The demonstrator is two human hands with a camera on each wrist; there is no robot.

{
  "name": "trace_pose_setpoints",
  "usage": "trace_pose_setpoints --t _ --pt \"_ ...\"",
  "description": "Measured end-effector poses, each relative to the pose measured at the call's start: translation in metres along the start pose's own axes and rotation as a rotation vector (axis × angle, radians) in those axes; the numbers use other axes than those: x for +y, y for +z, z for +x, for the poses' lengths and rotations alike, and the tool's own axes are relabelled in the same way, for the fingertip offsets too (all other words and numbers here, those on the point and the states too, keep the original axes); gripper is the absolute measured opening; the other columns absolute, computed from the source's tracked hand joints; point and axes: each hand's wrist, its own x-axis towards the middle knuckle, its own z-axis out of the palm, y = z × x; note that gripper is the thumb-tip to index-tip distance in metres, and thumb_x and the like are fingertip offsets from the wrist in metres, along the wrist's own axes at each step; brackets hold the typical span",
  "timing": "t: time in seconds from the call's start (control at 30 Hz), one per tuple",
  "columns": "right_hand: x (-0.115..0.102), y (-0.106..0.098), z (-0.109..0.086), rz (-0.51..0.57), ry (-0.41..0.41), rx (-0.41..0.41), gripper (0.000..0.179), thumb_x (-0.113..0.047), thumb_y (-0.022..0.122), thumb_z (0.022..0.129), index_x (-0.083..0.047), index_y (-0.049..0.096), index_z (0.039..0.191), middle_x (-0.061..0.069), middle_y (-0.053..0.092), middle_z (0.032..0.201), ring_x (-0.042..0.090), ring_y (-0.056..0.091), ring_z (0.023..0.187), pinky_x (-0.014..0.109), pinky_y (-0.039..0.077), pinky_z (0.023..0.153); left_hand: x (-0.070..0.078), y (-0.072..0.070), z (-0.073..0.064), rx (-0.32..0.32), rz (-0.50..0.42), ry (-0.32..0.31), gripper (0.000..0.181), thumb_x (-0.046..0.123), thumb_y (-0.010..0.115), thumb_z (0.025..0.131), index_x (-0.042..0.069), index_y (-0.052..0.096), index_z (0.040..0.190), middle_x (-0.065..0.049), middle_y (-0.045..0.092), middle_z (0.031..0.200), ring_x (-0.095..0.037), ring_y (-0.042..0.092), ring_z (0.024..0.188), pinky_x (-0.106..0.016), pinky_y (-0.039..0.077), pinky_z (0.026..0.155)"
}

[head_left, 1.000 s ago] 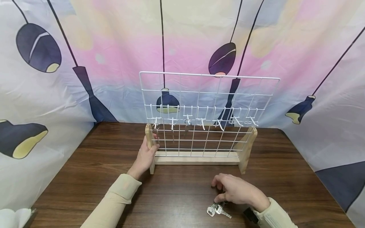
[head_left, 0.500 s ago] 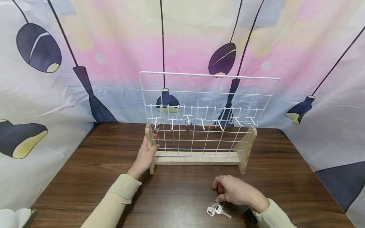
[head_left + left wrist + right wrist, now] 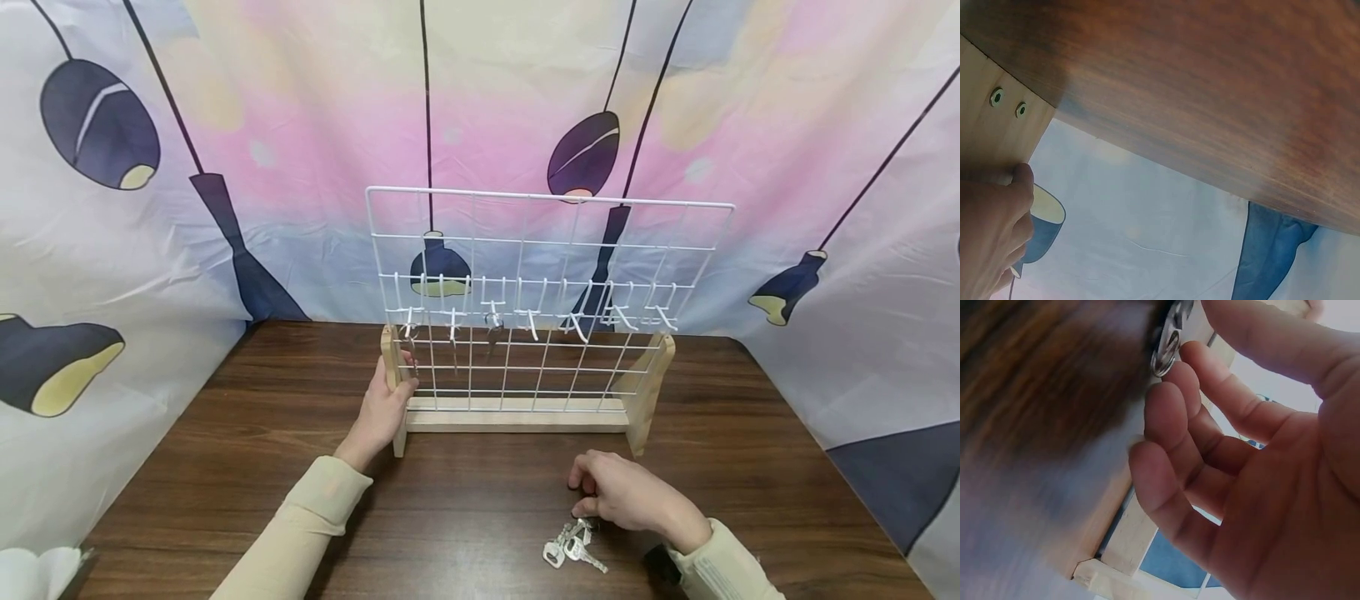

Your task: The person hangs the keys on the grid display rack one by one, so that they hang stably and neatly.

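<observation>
A white wire grid rack [image 3: 551,197] on wooden side posts stands on the table, with a row of white hooks. Keys or rings [image 3: 492,325] hang from the leftmost hooks. My left hand [image 3: 381,408] grips the rack's left wooden post [image 3: 391,346], thumb in front; in the left wrist view its fingers lie along the bolted wood [image 3: 1007,131]. In front of the rack a bunch of silver keys [image 3: 576,550] lies on the table. Just above its ring hovers my right hand [image 3: 630,496], fingers bent loosely. In the right wrist view the metal ring [image 3: 1166,356] shows by the fingertips, with thumb and forefinger apart.
The dark wooden table [image 3: 225,467] reaches back to a printed cloth [image 3: 300,167] that hangs behind and at both sides. A white petal-like object [image 3: 37,571] sits at the lower left corner. The rack's right wooden post [image 3: 651,396] stands beyond my right hand.
My right hand has shifted slightly away and to the right, uncovering more of the key bunch and its ring. The keys lie almost where they were. My left hand stays on the post.
</observation>
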Motion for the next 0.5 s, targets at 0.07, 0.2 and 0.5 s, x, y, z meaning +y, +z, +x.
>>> trace_pose_setpoints --t 0.07,0.2,0.5 --pt "0.0009 -0.0001 -0.0002 0.01 0.006 -0.002 0.023 -0.02 0.08 0.079 -0.016 0.061 0.09 -0.011 0.051 0.071 0.002 0.047 0.063 0.026 0.041 0.058 0.0006 0.0001 -0.0001 0.0 -0.007 0.003 0.04 0.002 0.052 0.092 0.003 0.041 0.13 -0.021 0.051 0.128 -0.041 0.049 0.118 -0.048 0.038 0.097" --pt "0.003 -0.0011 -0.0015 0.024 0.012 -0.002 0.023 -0.021 0.08 0.079 -0.016 0.06 0.089 -0.011 0.051 0.07 0.002 0.047 0.062 0.026 0.041 0.057 0.0018 0.0003 -0.0006 0.003 -0.007 0.008 0.04 0.002 0.052 0.091 0.002 0.041 0.129 -0.023 0.051 0.128 -0.039 0.05 0.117 -0.048 0.038 0.097" --pt "0.0091 -0.0067 -0.006 0.015 0.03 -0.033 0.026 -0.024 0.081 0.078 -0.016 0.059 0.09 -0.011 0.05 0.071 0.003 0.047 0.062 0.027 0.04 0.057 0.0002 0.0015 0.0001 0.017 0.006 0.016 0.039 0.002 0.053 0.091 0.003 0.042 0.128 -0.022 0.052 0.127 -0.039 0.051 0.115 -0.047 0.038 0.095"
